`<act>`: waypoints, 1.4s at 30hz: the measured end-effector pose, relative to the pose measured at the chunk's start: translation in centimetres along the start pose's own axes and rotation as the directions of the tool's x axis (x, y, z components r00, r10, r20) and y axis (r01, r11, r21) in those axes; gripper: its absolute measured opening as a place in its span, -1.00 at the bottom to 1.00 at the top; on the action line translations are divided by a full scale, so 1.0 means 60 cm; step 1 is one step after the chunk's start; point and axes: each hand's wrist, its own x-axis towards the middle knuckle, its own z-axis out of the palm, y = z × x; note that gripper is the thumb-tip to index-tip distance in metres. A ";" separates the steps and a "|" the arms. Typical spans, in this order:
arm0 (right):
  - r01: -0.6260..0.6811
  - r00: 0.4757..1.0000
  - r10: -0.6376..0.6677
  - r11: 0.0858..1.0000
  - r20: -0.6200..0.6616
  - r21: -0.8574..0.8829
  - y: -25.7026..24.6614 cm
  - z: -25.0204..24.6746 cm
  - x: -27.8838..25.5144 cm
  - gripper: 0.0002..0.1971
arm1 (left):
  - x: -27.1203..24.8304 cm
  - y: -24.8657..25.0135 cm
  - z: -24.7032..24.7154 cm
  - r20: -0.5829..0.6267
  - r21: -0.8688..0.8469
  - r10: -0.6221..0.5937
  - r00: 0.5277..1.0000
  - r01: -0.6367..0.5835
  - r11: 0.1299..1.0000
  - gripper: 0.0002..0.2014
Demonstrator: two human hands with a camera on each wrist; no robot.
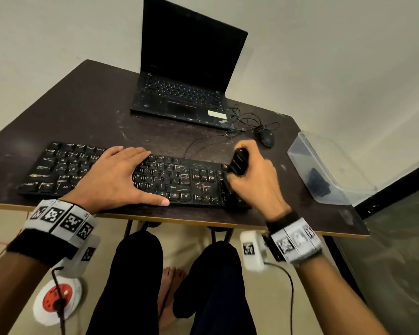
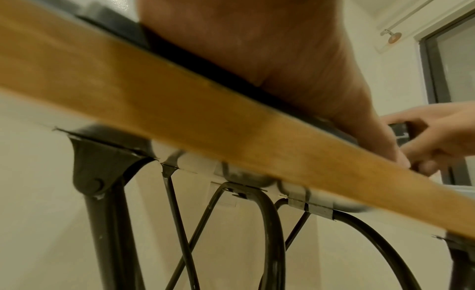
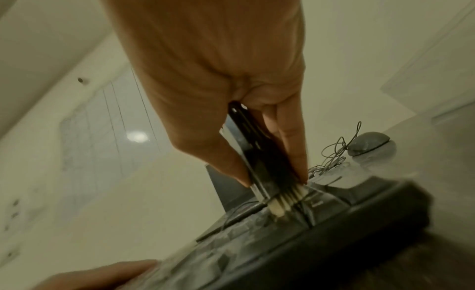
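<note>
A dusty black keyboard point(image 1: 179, 180) lies along the near edge of a dark table point(image 1: 90, 112). My left hand point(image 1: 121, 176) rests flat on its middle keys, fingers straight. My right hand point(image 1: 254, 175) grips a small black brush point(image 1: 238, 163) over the keyboard's right end. In the right wrist view the brush point(image 3: 259, 152) is pinched between thumb and fingers, and its pale bristles point(image 3: 282, 203) press down among the keys point(image 3: 270, 239). The left wrist view shows the heel of my left hand point(image 2: 270, 50) above the table's wooden edge point(image 2: 180, 111).
An open black laptop point(image 1: 184, 76), screen dark, stands at the back of the table. A black mouse point(image 1: 266, 137) with tangled cable lies to its right. A clear plastic box point(image 1: 324, 170) holding a dark object sits at the right edge. My legs are under the table.
</note>
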 end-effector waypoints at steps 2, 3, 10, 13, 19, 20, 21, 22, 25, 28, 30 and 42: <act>0.002 1.000 -0.002 1.000 0.026 0.002 -0.011 0.013 0.061 -0.45 | 0.000 0.000 0.000 -0.010 -0.001 -0.002 1.000 0.002 1.000 0.51; -0.003 0.999 0.003 1.000 0.041 0.003 -0.015 0.018 0.087 -0.45 | -0.001 0.001 0.001 -0.015 -0.001 -0.004 1.000 0.004 1.000 0.50; 0.099 0.995 -0.100 0.994 0.030 0.038 -0.001 0.011 -0.018 -0.45 | -0.003 0.003 -0.002 -0.025 -0.012 -0.015 1.000 0.015 1.000 0.49; 0.134 0.990 -0.135 0.990 0.032 0.034 -0.006 0.009 -0.040 -0.45 | -0.005 0.002 -0.001 -0.031 -0.010 -0.012 0.999 0.012 1.000 0.49; 0.105 0.993 -0.106 0.994 0.045 0.016 -0.037 0.035 0.112 -0.43 | -0.009 0.009 -0.005 -0.018 -0.019 -0.020 1.000 0.020 1.000 0.48; 0.106 0.993 -0.107 0.994 0.055 0.025 -0.037 0.033 0.119 -0.43 | -0.008 0.009 -0.006 -0.018 -0.027 -0.023 1.000 0.023 0.999 0.49; 0.105 0.992 -0.108 0.993 0.068 0.046 -0.035 0.030 0.113 -0.43 | -0.007 0.008 -0.005 -0.016 -0.030 -0.023 1.000 0.022 0.999 0.49; 0.112 0.990 -0.118 0.991 0.081 0.070 -0.032 0.028 0.100 -0.42 | -0.006 0.007 -0.005 -0.016 -0.027 -0.019 1.000 0.018 0.999 0.50; 0.201 0.962 -0.220 0.971 0.159 0.128 -0.016 0.021 0.045 -0.41 | -0.007 0.003 -0.002 -0.020 -0.007 -0.013 1.000 0.012 1.000 0.49; 0.251 0.959 -0.263 0.961 0.102 0.113 0.002 0.020 0.065 -0.41 | -0.006 0.001 -0.001 -0.020 0.002 -0.004 1.000 0.004 1.000 0.49; 0.260 0.956 -0.276 0.954 0.098 0.150 0.005 0.015 0.076 -0.41 | -0.004 0.002 -0.001 -0.024 0.012 0.005 1.000 -0.005 1.000 0.49; 0.312 0.913 -0.378 0.889 0.153 0.334 0.020 0.020 0.080 -0.45 | -0.003 -0.003 0.002 -0.029 0.003 -0.002 1.000 0.002 1.000 0.52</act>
